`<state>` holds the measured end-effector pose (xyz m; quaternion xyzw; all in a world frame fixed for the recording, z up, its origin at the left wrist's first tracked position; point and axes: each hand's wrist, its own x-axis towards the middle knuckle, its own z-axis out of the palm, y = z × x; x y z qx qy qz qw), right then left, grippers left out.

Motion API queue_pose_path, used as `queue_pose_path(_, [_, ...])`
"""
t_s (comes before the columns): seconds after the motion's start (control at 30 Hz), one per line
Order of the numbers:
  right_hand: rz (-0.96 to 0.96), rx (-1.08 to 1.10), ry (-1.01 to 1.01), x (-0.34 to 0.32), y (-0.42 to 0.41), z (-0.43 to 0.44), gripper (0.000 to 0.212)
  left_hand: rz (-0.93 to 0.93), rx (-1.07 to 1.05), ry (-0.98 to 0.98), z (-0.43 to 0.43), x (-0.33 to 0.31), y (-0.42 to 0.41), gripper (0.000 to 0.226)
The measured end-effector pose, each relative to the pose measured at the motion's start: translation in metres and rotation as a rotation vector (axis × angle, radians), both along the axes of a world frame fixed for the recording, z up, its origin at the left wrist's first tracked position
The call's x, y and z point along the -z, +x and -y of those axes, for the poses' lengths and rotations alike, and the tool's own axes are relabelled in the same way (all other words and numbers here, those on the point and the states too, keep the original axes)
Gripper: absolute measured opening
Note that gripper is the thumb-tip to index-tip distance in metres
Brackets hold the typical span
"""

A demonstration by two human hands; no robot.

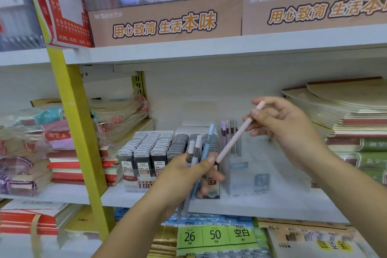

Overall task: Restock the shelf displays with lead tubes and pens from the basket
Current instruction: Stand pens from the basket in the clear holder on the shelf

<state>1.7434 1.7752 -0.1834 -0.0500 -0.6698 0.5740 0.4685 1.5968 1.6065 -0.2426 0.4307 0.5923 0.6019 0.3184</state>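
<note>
Left hand (184, 176) grips a bunch of pens (196, 153) before the lead tube display (146, 153) on the shelf (251, 205). Right hand (287, 125) pinches a pink pen (238, 134), its tip by the left thumb.

View: one wide-angle camera, worn on the head.
Facing: forward and slightly down, onto the shelf (272, 203).
Nearness: close; the shelf spans the frame edge to edge.

On the shelf (272, 205), the lead tube display (146, 153) stands at the front edge, left of the pen holder (253, 165); notebook stacks (345, 111) flank both.
</note>
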Motion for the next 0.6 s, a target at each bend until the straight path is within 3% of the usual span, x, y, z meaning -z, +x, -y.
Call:
queue_pose_path(0.1, [-0.014,0.180,0.177,-0.006,0.007,-0.012,0.023,0.012,-0.030,0.051,-0.002,0.003,-0.001,0.036])
queue_pose_path(0.23, [0.227,0.484,0.521,-0.007,0.001,-0.035,0.030,0.055,-0.026,0.089,-0.002,0.001,-0.004,0.039])
queue_pose_path(0.37, [0.342,0.394,0.577,0.005,-0.017,-0.048,0.030,0.078,-0.031,0.106,-0.004,-0.001,-0.007,0.017])
queue_pose_path(0.6, [0.419,0.401,0.718,0.025,-0.049,-0.056,0.033,0.015,-0.048,0.109,-0.003,0.001,-0.013,0.018])
